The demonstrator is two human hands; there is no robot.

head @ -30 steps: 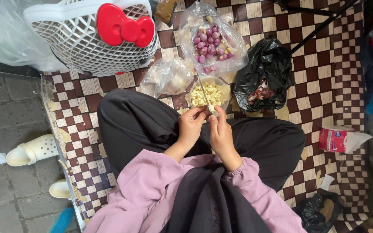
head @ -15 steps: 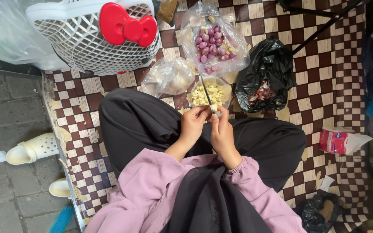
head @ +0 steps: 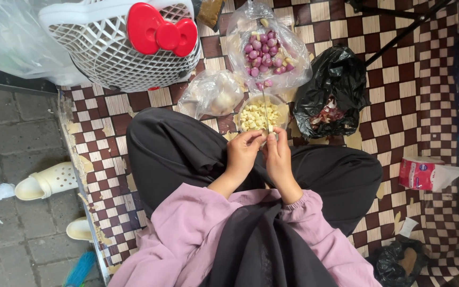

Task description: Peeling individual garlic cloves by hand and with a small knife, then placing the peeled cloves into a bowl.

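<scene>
Checkered brown-and-cream matting (head: 399, 111) covers the floor where the person sits cross-legged in dark trousers, with grey paving off to one side. Both hands meet over the lap, just short of a small bowl of peeled garlic cloves (head: 260, 114). The left hand (head: 241, 152) pinches a small pale piece at its fingertips, probably a clove, though it is too small to be sure. The right hand (head: 279, 155) is closed around a thin knife (head: 265, 109), whose blade runs straight away from the body and over the bowl. So the bowl lies directly ahead of both hands, about equally near to each, with the blade's long axis pointing at it.

Beyond the bowl lies one clear bag of purple shallots (head: 268, 50), one clear bag with pale contents (head: 212, 94) and one black bag (head: 333, 90) holding reddish peelings. One white lattice basket (head: 118, 48) with a red bow stands further left. Two pale clogs (head: 46, 182) rest on the paving.
</scene>
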